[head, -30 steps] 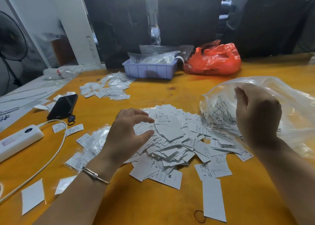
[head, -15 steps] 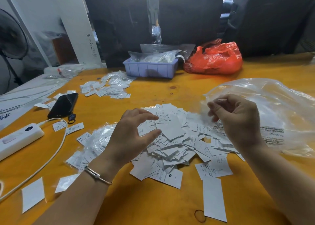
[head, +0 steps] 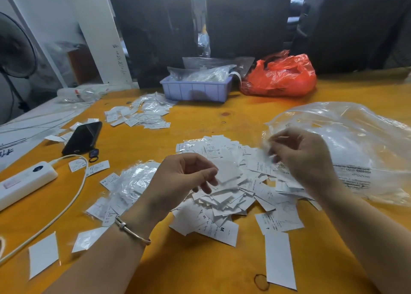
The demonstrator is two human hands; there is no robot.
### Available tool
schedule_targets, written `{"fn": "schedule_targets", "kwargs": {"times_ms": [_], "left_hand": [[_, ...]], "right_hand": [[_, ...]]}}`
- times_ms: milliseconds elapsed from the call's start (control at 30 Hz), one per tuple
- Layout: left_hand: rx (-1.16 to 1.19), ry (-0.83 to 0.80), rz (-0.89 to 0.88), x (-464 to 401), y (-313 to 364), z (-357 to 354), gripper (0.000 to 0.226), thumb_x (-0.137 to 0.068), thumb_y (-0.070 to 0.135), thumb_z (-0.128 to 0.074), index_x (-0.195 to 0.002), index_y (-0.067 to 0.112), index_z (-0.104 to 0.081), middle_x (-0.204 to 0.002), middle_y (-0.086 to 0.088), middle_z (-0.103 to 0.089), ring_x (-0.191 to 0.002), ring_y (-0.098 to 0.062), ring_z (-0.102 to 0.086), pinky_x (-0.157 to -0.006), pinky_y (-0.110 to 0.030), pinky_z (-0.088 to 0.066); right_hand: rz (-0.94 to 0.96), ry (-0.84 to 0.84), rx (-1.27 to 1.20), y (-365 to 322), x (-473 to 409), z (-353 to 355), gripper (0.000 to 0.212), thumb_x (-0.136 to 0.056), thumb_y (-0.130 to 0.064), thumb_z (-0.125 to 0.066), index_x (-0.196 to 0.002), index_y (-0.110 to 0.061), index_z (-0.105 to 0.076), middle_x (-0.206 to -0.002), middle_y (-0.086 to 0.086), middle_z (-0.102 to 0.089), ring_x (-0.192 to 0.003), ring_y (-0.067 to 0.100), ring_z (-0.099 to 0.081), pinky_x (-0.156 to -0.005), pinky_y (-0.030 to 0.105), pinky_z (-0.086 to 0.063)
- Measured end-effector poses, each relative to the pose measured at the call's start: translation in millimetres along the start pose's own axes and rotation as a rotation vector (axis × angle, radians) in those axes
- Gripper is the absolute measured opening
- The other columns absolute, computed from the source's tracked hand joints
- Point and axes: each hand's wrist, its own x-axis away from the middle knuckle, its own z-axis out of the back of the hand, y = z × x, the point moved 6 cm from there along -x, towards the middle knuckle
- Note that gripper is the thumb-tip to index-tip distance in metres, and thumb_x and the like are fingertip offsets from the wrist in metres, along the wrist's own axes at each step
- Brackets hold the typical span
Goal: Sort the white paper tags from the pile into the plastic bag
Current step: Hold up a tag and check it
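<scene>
The white paper tags [head: 231, 189] lay in a big heap in the middle of the yellow worktop [head: 200, 269], a bit nearer the front edge. The left hand [head: 184, 178] was over the heap, and its thumb and fingers pinched one white tag [head: 226, 171]. The clear plastic bag [head: 347, 146] lay at the right edge of the worktop, just beside the heap. The right hand [head: 304, 158] gripped the thin rim of the bag and held it up by the heap. It looked like the step of getting a tag ready to go in. Next, the bag's mouth would need to be held wide so the tag could slide in without bending or missing. A smaller bunch of tags [head: 140, 115] lay toward the back, near a purple tray [head: 195, 91] and a red bag [head: 282, 75] at the back edge. A black phone [head: 82, 138] and a white power strip [head: 24, 182] sat by the left edge.
</scene>
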Motion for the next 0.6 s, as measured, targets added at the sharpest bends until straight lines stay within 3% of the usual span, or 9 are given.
{"fn": "schedule_targets", "kwargs": {"times_ms": [67, 167, 267, 367, 433, 533, 600], "left_hand": [[-0.026, 0.026, 0.002, -0.7, -1.3, 3.0, 0.004, -0.088, 0.009, -0.071, -0.085, 0.009, -0.073, -0.072, -0.006, -0.075, -0.060, -0.016, -0.068, -0.055, -0.019, -0.048], [-0.028, 0.028, -0.012, -0.6, -0.5, 3.1, 0.011, -0.086, 0.017, -0.072, -0.082, 0.007, -0.071, -0.068, -0.006, -0.072, -0.058, -0.016, -0.066, -0.056, -0.018, -0.047], [-0.003, 0.011, -0.015, 0.1, 1.4, 0.0, 0.024, -0.079, 0.027, -0.072, -0.080, 0.003, -0.068, -0.062, -0.007, -0.068, -0.056, -0.015, -0.062, -0.055, -0.016, -0.047], [-0.015, 0.017, -0.004, 0.2, 1.2, -0.2, 0.028, -0.078, 0.031, -0.073, -0.080, 0.004, -0.067, -0.060, -0.005, -0.067, -0.055, -0.013, -0.061, -0.056, -0.016, -0.048], [-0.020, 0.039, -0.007, 0.0, 0.7, 1.7, 0.021, -0.081, 0.026, -0.073, -0.082, 0.006, -0.068, -0.065, -0.004, -0.071, -0.059, -0.013, -0.065, -0.057, -0.014, -0.047], [0.013, 0.058, 0.003, 0.1, -0.6, 4.4, 0.007, -0.083, 0.007, -0.075, -0.086, 0.010, -0.069, -0.077, -0.005, -0.076, -0.070, -0.014, -0.072, -0.060, -0.014, -0.049], [0.014, 0.057, 0.013, 0.3, -1.8, 5.0, 0.011, -0.083, 0.005, -0.075, -0.090, 0.012, -0.071, -0.082, -0.004, -0.077, -0.074, -0.015, -0.073, -0.062, -0.015, -0.052]], "right_hand": [[0.120, 0.230, 0.489, -0.2, -7.9, 26.4, 0.019, -0.088, 0.001, -0.055, -0.096, -0.007, -0.071, -0.083, 0.011, -0.073, -0.076, 0.029, -0.068, -0.065, 0.032, -0.050], [0.071, 0.300, 0.784, 8.0, -17.5, 44.0, 0.037, -0.078, 0.012, -0.048, -0.105, -0.001, -0.069, -0.096, 0.023, -0.070, -0.089, 0.042, -0.064, -0.075, 0.042, -0.049], [-0.058, 0.228, 0.917, 17.8, -21.6, 45.2, 0.042, -0.074, 0.013, -0.044, -0.113, 0.005, -0.062, -0.104, 0.028, -0.064, -0.098, 0.045, -0.057, -0.083, 0.046, -0.043], [-0.157, 0.158, 1.056, 21.7, -20.1, 40.0, 0.045, -0.080, -0.011, -0.039, -0.119, 0.008, -0.048, -0.116, 0.030, -0.055, -0.108, 0.044, -0.049, -0.089, 0.048, -0.038], [-0.195, 0.115, 1.095, 24.4, -19.9, 36.4, 0.054, -0.084, -0.022, -0.050, -0.130, 0.006, -0.039, -0.127, 0.028, -0.048, -0.117, 0.042, -0.043, -0.098, 0.048, -0.035], [-0.068, 0.093, 1.082, 18.6, -20.2, 28.2, 0.058, -0.087, -0.018, -0.058, -0.138, 0.002, -0.038, -0.133, 0.025, -0.046, -0.122, 0.040, -0.040, -0.104, 0.047, -0.032], [0.133, 0.087, 0.972, 4.9, -14.9, 16.4, 0.048, -0.085, -0.009, -0.060, -0.132, 0.001, -0.050, -0.132, 0.024, -0.051, -0.122, 0.039, -0.044, -0.103, 0.046, -0.036]]}}
